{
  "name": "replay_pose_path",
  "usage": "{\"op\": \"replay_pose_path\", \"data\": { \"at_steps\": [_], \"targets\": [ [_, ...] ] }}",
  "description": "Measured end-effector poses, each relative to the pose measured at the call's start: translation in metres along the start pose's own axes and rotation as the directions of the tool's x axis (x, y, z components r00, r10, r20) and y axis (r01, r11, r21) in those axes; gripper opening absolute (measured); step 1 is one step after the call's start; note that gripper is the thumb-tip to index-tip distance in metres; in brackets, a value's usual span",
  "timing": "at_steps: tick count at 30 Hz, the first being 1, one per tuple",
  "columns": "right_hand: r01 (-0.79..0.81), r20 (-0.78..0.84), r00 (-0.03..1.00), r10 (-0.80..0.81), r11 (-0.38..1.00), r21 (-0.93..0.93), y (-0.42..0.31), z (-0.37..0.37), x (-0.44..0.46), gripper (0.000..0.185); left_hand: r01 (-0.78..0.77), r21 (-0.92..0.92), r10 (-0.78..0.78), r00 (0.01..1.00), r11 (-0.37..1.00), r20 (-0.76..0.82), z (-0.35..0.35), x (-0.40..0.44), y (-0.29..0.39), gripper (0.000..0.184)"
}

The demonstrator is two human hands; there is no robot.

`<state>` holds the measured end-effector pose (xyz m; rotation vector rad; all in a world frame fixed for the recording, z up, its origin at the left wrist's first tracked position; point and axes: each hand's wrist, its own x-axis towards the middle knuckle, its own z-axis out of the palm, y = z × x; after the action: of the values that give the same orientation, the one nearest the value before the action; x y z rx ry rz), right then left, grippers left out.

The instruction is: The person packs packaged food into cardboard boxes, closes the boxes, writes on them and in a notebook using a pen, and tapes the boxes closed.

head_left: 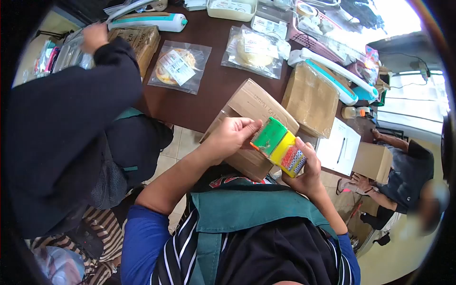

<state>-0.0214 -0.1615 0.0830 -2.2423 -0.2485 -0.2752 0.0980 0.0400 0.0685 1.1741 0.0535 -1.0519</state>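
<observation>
My right hand (309, 162) is wrapped around a tape dispenser (285, 151) with a green end, a yellow body and a serrated edge. At its green end, my left hand (236, 135) holds thumb and finger pinched together beside the teeth. Whatever lies in that pinch is too small to make out. Below both hands, a brown cardboard box (259, 101) stands tilted at the table's front edge, close to my body. The dispenser covers part of this box.
Flat plastic packets (176, 68) with labels lie on the dark table (209, 90). A taped box (311, 99) sits to the right near a white and teal sealer (332, 80) and a paper sheet (338, 147). A co-worker's dark sleeve (90, 95) reaches across at left; another person handles a box (373, 161) at right.
</observation>
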Motion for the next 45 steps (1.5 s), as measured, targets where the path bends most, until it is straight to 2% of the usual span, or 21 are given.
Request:
{"op": "replay_pose_path", "data": {
  "at_steps": [3, 5, 7, 8, 9, 10, 15, 17, 19, 21, 22, 23, 25, 26, 27, 29, 33, 37, 40, 42, 45],
  "targets": [
    [0.004, 0.033, 0.999, -0.003, 0.999, -0.036, -0.005, -0.002, 0.004, 0.08, -0.072, 0.008, 0.072, 0.997, 0.997, 0.035, -0.004, 0.008, -0.008, 0.028],
    [-0.007, 0.064, 0.998, 0.01, 0.999, -0.046, -0.012, -0.004, 0.008, 0.078, -0.26, 0.197, 0.261, 0.965, 0.945, 0.022, -0.016, 0.01, -0.003, 0.022],
    [-0.028, 0.099, 0.995, 0.034, 0.998, -0.058, -0.015, -0.006, 0.01, 0.075, -0.342, 0.132, 0.344, 0.939, 0.931, 0.007, -0.046, 0.002, 0.028, 0.02],
    [-0.048, 0.102, 0.993, 0.055, 0.996, -0.071, -0.014, -0.009, 0.01, 0.075, -0.37, 0.081, 0.378, 0.903, 0.926, -0.202, -0.068, 0.002, 0.04, 0.021],
    [-0.062, 0.106, 0.992, 0.071, 0.994, -0.084, -0.013, -0.01, 0.013, 0.075, -0.3, 0.07, 0.307, 0.904, 0.951, -0.298, -0.099, -0.001, 0.053, 0.023],
    [-0.06, 0.11, 0.992, 0.069, 0.995, -0.083, -0.017, -0.01, 0.018, 0.075, -0.221, 0.035, 0.223, 0.945, 0.975, -0.239, -0.113, -0.003, 0.053, 0.024],
    [-0.142, 0.236, 0.949, 0.208, 0.953, -0.269, -0.046, -0.001, 0.056, 0.079, -0.202, 0.1, 0.223, 0.924, 0.974, -0.311, -0.144, 0.042, -0.001, 0.023],
    [-0.171, 0.246, 0.937, 0.248, 0.939, -0.298, -0.05, 0.002, 0.065, 0.078, -0.203, -0.046, 0.182, 0.94, 0.978, -0.287, -0.145, 0.069, -0.038, 0.023],
    [-0.174, 0.252, 0.934, 0.255, 0.937, -0.302, -0.052, 0.005, 0.068, 0.077, -0.22, 0.113, 0.247, 0.889, 0.969, -0.386, -0.114, 0.077, -0.077, 0.02],
    [-0.173, 0.253, 0.934, 0.252, 0.939, -0.296, -0.047, 0.003, 0.067, 0.077, -0.397, 0.453, 0.559, 0.767, 0.799, -0.314, -0.107, 0.079, -0.091, 0.028],
    [-0.185, 0.259, 0.93, 0.261, 0.941, -0.284, -0.047, 0.003, 0.062, 0.076, -0.288, 0.682, 0.632, 0.703, 0.672, -0.325, -0.109, 0.081, -0.095, 0.038],
    [-0.184, 0.257, 0.93, 0.262, 0.939, -0.289, -0.048, 0.003, 0.063, 0.076, -0.294, 0.68, 0.634, 0.703, 0.672, -0.323, -0.108, 0.078, -0.089, 0.038],
    [-0.208, 0.24, 0.929, 0.28, 0.935, -0.288, -0.049, 0.004, 0.064, 0.074, 0.042, 0.921, 0.711, 0.622, 0.388, -0.328, -0.105, 0.073, -0.074, 0.05],
    [-0.214, 0.228, 0.931, 0.286, 0.932, -0.293, -0.051, 0.002, 0.065, 0.074, -0.025, 0.93, 0.652, 0.72, 0.366, -0.237, -0.108, 0.069, -0.06, 0.058],
    [-0.204, 0.275, 0.914, 0.297, 0.925, -0.32, -0.053, 0.001, 0.066, 0.072, -0.035, 0.933, 0.652, 0.724, 0.359, -0.224, -0.098, 0.057, -0.038, 0.058],
    [-0.19, 0.324, 0.895, 0.308, 0.918, -0.348, -0.055, -0.001, 0.072, 0.07, 0.001, 0.795, 0.315, 0.918, 0.606, -0.242, -0.069, 0.035, 0.002, 0.065],
    [-0.113, 0.379, 0.891, 0.251, 0.929, -0.352, -0.051, -0.005, 0.073, 0.065, 0.154, 0.894, 0.221, 0.938, 0.421, -0.266, -0.038, 0.039, 0.003, 0.073],
    [-0.131, 0.414, 0.876, 0.248, 0.948, -0.29, -0.045, -0.026, 0.056, 0.062, 0.199, 0.916, 0.232, 0.928, 0.349, -0.291, -0.033, 0.038, 0.003, 0.071],
    [-0.097, 0.411, 0.867, 0.282, 0.904, -0.417, -0.022, -0.069, -0.003, 0.066, 0.197, 0.931, 0.299, 0.909, 0.308, -0.291, -0.038, 0.042, -0.003, 0.07],
    [-0.113, 0.285, 0.942, 0.175, 0.968, -0.222, 0.023, -0.067, -0.061, 0.07, 0.207, 0.939, 0.31, 0.905, 0.276, -0.291, -0.03, 0.042, -0.003, 0.07],
    [-0.109, 0.179, 0.972, 0.149, 0.97, -0.219, 0.037, -0.043, -0.068, 0.072, 0.277, 0.911, 0.414, 0.823, 0.306, -0.389, 0.004, 0.031, 0.01, 0.066]
  ]
}}
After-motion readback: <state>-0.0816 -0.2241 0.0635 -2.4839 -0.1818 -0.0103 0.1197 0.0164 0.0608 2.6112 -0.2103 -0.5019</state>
